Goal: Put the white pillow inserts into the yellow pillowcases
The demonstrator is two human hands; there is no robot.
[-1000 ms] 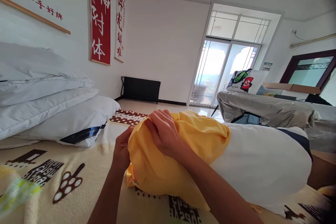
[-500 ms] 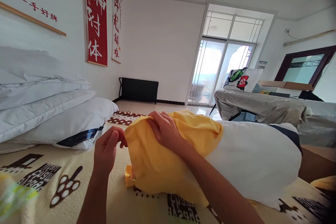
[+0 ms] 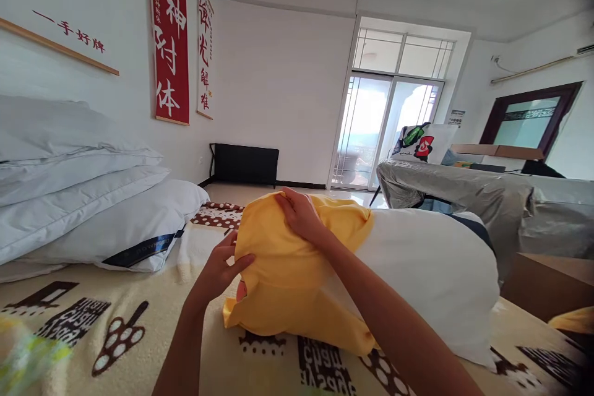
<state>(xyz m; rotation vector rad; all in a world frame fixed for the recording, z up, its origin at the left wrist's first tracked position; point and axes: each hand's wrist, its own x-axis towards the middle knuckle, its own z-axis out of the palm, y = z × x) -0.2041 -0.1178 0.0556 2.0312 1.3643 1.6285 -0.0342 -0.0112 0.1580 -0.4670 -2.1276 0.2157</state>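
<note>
A white pillow lies across the patterned blanket, its left end covered by a yellow pillowcase. My right hand grips the bunched yellow cloth on top of the pillow's end, fingers closed on it. My left hand presses against the left side of the pillowcase, thumb on the cloth and fingers curled at its edge. The pillowcase reaches about a third of the way along the pillow.
A stack of white pillows sits at the left by the wall with red banners. A grey covered sofa and a cardboard box stand at the right. A glass balcony door is at the back.
My left hand let go of the cloth edge, swung out to the left, then came back onto the pillowcase's side. My right hand moved up along the pillow's end with the yellow cloth.
</note>
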